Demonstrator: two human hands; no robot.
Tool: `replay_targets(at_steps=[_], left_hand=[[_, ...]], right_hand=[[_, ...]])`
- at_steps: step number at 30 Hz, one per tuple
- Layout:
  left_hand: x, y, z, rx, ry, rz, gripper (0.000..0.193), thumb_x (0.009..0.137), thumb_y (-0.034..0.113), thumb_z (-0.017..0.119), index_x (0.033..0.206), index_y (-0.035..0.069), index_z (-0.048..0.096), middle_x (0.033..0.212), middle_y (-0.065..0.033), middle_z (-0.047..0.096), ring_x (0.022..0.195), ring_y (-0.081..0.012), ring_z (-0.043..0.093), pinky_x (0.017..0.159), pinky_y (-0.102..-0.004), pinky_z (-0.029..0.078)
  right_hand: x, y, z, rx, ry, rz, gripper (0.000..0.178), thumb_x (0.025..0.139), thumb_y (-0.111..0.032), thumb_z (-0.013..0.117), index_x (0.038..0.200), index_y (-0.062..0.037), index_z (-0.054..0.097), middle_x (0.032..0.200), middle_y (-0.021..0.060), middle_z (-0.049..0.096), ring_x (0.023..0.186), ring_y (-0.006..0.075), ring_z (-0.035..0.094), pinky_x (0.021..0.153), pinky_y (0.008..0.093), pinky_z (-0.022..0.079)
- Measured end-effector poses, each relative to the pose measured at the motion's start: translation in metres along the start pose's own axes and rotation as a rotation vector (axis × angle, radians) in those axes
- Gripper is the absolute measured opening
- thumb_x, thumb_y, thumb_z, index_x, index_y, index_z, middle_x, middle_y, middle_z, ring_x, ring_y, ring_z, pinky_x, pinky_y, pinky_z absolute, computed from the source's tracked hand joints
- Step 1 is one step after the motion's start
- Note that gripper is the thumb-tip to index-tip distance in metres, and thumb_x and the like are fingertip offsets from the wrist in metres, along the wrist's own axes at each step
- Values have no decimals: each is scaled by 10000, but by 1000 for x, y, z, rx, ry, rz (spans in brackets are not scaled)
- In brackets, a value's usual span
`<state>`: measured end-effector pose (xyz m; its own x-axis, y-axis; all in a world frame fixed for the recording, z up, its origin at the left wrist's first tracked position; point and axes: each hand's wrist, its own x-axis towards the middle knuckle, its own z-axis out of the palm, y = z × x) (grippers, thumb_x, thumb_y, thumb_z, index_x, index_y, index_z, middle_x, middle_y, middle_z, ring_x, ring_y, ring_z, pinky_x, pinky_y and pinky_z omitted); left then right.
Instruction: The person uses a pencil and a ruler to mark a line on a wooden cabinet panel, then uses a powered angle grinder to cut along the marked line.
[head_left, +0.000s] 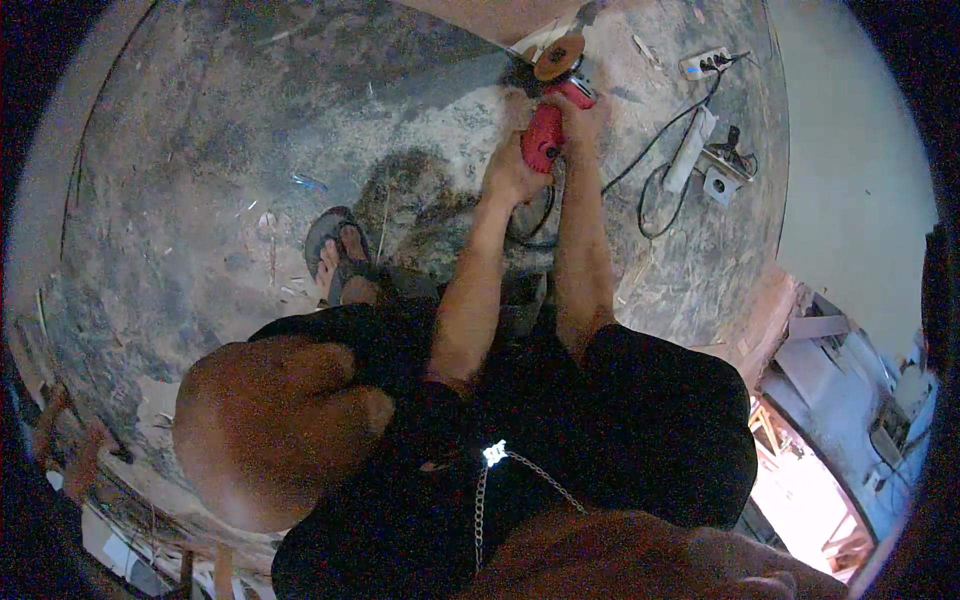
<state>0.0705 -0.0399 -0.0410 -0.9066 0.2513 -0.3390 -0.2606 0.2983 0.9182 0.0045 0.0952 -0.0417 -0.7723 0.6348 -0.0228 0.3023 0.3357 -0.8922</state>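
Note:
Both of my hands are on a red angle grinder (543, 137), held low over the dusty floor at the upper middle of the view. My left hand (516, 168) wraps the rear of its body. Farther forward, my right hand (583, 122) grips it close to the head; some fingers are hidden behind the tool. The round orange-brown disc (559, 58) points away from me, tilted, beside the corner of a pale brown surface (480, 14). Whether the disc touches that surface I cannot tell.
A white power strip (706, 64) with a black cord (655, 150) lies right of the grinder. Nearer are a long white piece (690, 150) and a metal bracket-like part (722, 186). My sandalled foot (338, 250) is on the littered floor (200, 200). A pale wall (850, 170) rises at right.

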Motion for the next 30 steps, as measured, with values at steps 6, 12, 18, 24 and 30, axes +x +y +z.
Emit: replay_targets(at_steps=[6, 12, 18, 24, 30], left_hand=[[0, 7, -6, -142, -178, -229, 678, 549, 258, 852, 1100, 0, 551, 910, -203, 677, 787, -373, 673, 734, -433, 546], [-1, 5, -4, -74, -116, -171, 688, 549, 250, 857, 1116, 8, 552, 935, -201, 683, 787, -368, 678, 741, -434, 547], [1, -5, 5, -58, -101, -119, 680, 569, 249, 843, 1139, 18, 553, 984, -213, 677, 851, -384, 669, 771, -439, 543], [2, 4, 7, -45, -95, -116, 728, 552, 275, 841, 1167, 18, 550, 1037, -231, 665, 922, -408, 648, 807, -447, 535], [5, -13, 9, 4, -29, -74, 737, 549, 285, 837, 1176, 25, 549, 1028, -229, 667, 953, -408, 639, 833, -456, 525]], right_hand=[[-3, -5, 3, 104, 10, 102, 755, 524, -121, 869, 1157, -9, 473, 1060, 127, 559, 886, 262, 599, 751, 384, 527], [4, 14, 2, 124, 2, 23, 867, 485, -146, 900, 1219, 4, 464, 1125, 154, 583, 961, 288, 605, 806, 379, 534], [8, 18, -1, 73, -42, 123, 960, 507, -120, 888, 1317, -17, 383, 1147, 154, 576, 971, 286, 602, 820, 374, 535], [1, 7, -9, 184, -42, 133, 850, 527, -87, 869, 1251, -46, 424, 1100, 133, 591, 922, 249, 612, 755, 371, 552], [-7, -10, -1, 20, -13, 64, 824, 556, -114, 848, 1250, 11, 421, 1072, 159, 586, 880, 283, 621, 726, 394, 547]])
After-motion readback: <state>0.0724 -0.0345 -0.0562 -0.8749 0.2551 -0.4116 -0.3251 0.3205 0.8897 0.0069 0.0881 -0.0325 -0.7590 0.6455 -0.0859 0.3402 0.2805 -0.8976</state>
